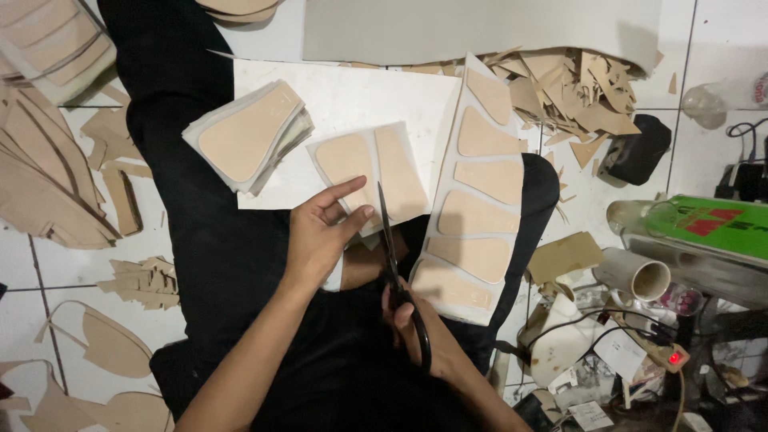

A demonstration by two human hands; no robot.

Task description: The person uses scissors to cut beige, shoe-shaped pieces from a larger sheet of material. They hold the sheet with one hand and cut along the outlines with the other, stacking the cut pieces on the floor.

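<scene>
My left hand (320, 232) pinches the near edge of a small white sheet (370, 172) that carries two tan shapes side by side. My right hand (420, 328) grips black-handled scissors (392, 256), whose blades point away from me and run up between the two tan shapes. Both hands work over my lap, which is covered in black cloth. Just to the right, a long white strip (474, 200) with several tan shapes lies over my right leg.
A stack of cut white pieces with tan tops (248, 136) rests on a white board (352, 96). Tan offcuts (576, 88) are heaped at the back right, more scraps (48, 176) at the left. Rolls, cables and a lit power strip (664, 352) crowd the right side.
</scene>
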